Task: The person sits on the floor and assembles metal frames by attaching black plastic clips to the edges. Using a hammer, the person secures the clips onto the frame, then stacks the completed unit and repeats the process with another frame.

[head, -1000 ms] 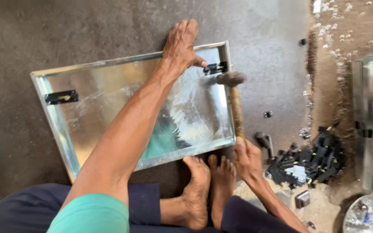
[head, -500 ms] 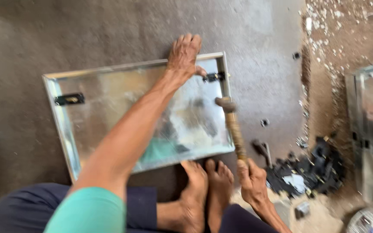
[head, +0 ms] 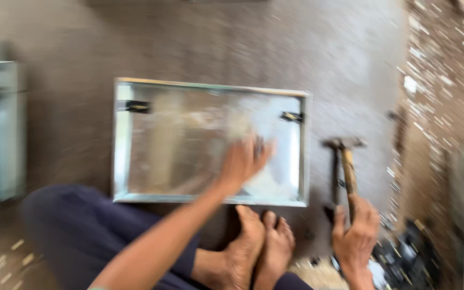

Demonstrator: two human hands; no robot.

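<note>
While blurred, hand [head: 241,161] inside tray [head: 210,86]

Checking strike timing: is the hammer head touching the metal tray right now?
Apart. The head view shows bare floor between the hammer head and the metal tray rim; the right hand grips the wooden handle.
</note>
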